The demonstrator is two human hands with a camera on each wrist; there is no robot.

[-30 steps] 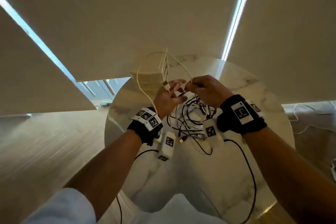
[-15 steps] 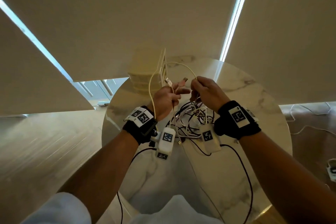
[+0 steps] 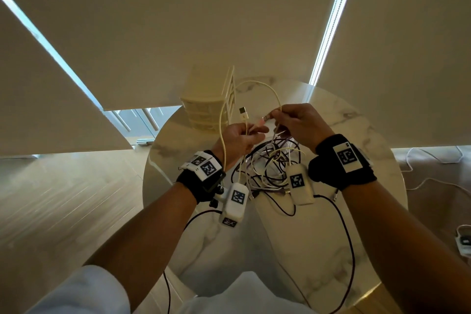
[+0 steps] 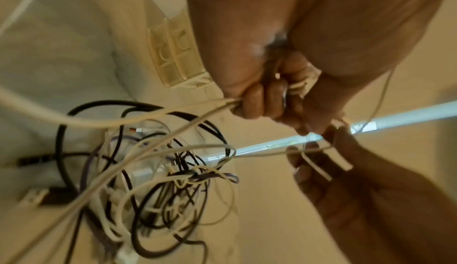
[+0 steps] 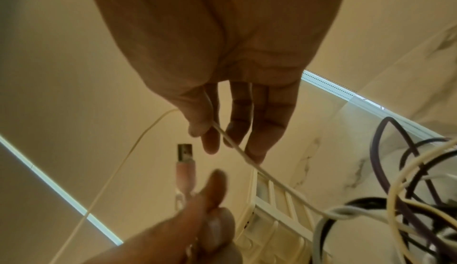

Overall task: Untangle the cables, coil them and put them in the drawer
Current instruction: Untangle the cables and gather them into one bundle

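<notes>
A tangle of black, purple, white and cream cables point(image 3: 272, 168) lies on the round marble table point(image 3: 362, 140), and it also shows in the left wrist view point(image 4: 160, 170). My left hand point(image 3: 251, 132) grips a white USB cable point(image 3: 243, 113) and a pink-plugged cable point(image 3: 263, 120) just above the pile. My right hand point(image 3: 279, 116) pinches a thin cream cable point(image 3: 254, 83) that loops up between both hands. In the right wrist view the thumb and forefinger point(image 5: 210, 129) hold that cream cable beside the pink plug point(image 5: 185, 158). The cream drawer unit point(image 3: 204, 109) stands behind my hands.
Black cords point(image 3: 346, 232) from the wrist cameras trail over the near half of the table. Wood floor lies to the left. White cables point(image 3: 433, 158) and a small device point(image 3: 462, 239) lie on the floor at the right. Window blinds hang beyond the table.
Both hands have risen slightly off the tangle. The white and pink plugs now stick up from my left hand. The cream loop has shifted right, its top over the drawer unit.
</notes>
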